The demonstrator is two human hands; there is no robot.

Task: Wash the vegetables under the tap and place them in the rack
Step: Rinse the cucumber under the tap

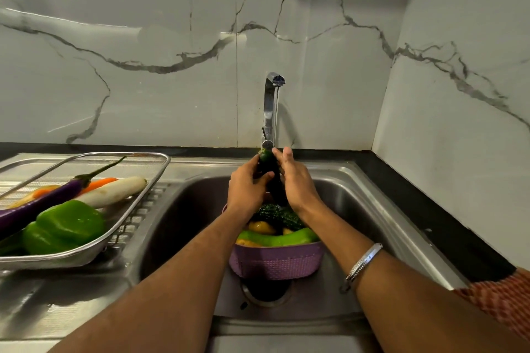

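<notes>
The washing step is in hand: both hands hold a dark green, elongated vegetable (268, 172) upright under the tap (272, 106), over the sink (358, 198). The left hand (248, 189) curls its fingers and thumb round the vegetable's left side, and the right hand (298, 180) presses along its right side with fingers wrapped behind it. A thin stream seems to run down from the spout, though it is hard to make out. Below the hands a purple basket (275, 262) in the sink holds unwashed vegetables, among them a bitter gourd (279, 215). The rack (137, 209) stands on the draining surface to the left, already holding a purple aubergine (43, 203), a white radish (114, 190), a green pepper (66, 226) and carrots. Next, judging by this, the vegetable must be carried left to the rack and laid down there. No brand, label or writing is readable.
</notes>
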